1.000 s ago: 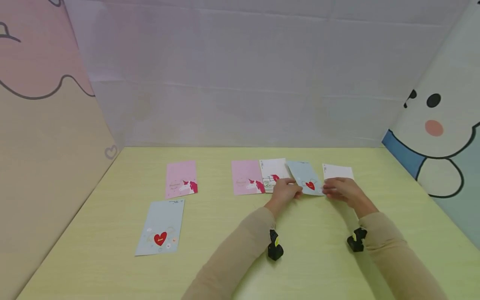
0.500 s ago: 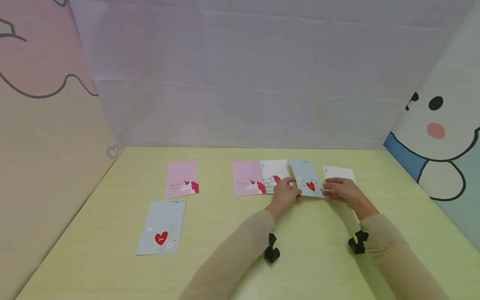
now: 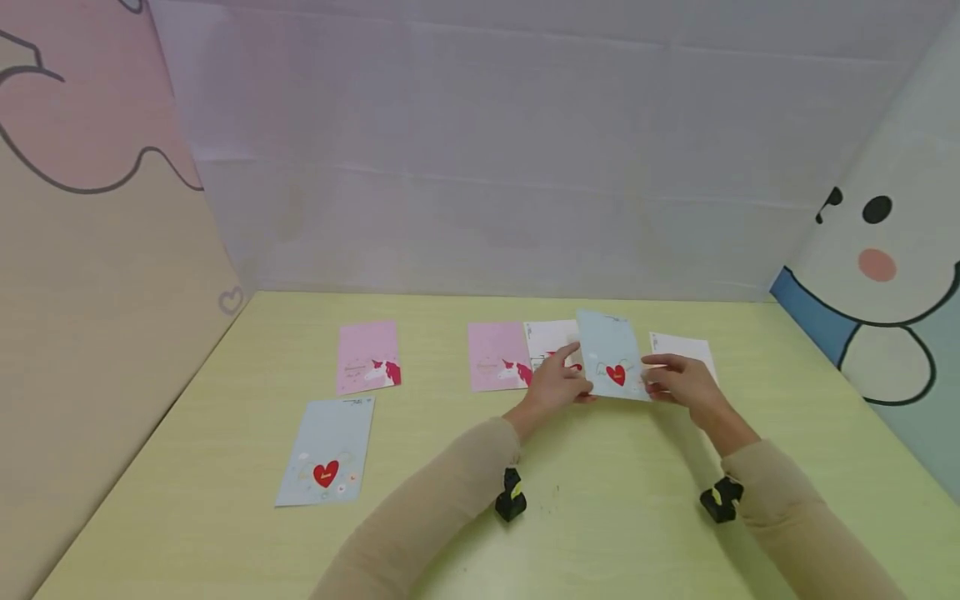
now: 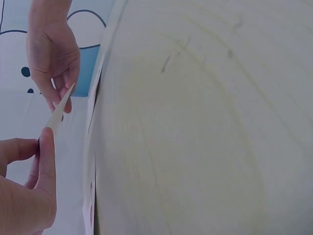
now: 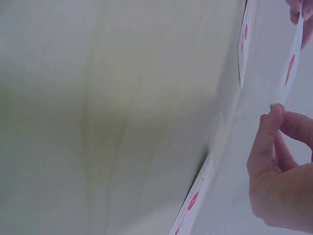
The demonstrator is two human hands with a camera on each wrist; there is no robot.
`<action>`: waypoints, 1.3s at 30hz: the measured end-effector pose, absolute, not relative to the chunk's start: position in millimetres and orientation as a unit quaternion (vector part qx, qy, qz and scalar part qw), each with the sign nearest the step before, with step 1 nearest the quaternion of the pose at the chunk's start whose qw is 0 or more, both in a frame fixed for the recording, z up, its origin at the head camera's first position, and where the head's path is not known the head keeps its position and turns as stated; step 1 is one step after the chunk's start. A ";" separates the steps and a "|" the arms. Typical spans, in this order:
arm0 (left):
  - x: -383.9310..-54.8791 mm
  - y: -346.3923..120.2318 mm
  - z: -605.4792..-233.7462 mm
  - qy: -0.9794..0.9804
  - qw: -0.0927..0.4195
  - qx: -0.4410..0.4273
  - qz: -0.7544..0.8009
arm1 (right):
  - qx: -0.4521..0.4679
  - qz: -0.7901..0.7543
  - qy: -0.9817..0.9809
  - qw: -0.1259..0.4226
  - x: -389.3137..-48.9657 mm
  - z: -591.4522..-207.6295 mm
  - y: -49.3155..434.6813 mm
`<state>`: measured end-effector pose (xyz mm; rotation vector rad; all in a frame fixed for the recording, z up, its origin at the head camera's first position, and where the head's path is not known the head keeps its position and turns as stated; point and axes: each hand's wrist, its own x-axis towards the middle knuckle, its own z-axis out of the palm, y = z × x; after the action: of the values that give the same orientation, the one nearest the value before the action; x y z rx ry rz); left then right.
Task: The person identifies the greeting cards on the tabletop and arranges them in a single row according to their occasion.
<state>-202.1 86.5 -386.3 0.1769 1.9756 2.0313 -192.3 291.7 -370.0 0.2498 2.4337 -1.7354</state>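
Head view: blue heart card (image 3: 604, 340) raised btwn hands, L hand (image 3: 553, 385) & R hand (image 3: 684, 383) pinching opp. lower edges. Step prob. two-handed positioning; next move likely needs even grip. Also 1 blue card (image 3: 333, 429), 2 pink cards (image 3: 495, 343), all left of L hand; 2 white cards (image 3: 551, 333), 1 behind ea. hand.

Left arm (image 3: 427, 508) is slanting forward and rightward, right arm (image 3: 798, 504) forward and leftward, both wearing beige sleeves. Left hand (image 3: 552, 389) is pinching at its fingertips (image 4: 47, 134), one finger sticking out forward. Right hand (image 3: 688, 388) is pinching too, fingers curling. Hands are facing each other, apart.
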 end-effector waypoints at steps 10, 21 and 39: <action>-196.6 55.7 -386.7 0.701 0.176 0.087 0.685 | 0.038 -0.618 0.783 0.056 -190.6 -387.9 286.5; -191.0 35.2 -387.5 0.702 0.170 0.093 0.686 | 0.043 -0.613 0.787 0.060 -181.8 -381.6 266.0; -180.9 12.6 -386.6 0.717 0.155 0.090 0.674 | 0.030 -0.614 0.785 0.081 -162.7 -368.6 239.4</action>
<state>-180.9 12.6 -386.6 0.2579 2.0532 1.9308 -162.7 239.4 -368.6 0.0884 2.3454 -1.8338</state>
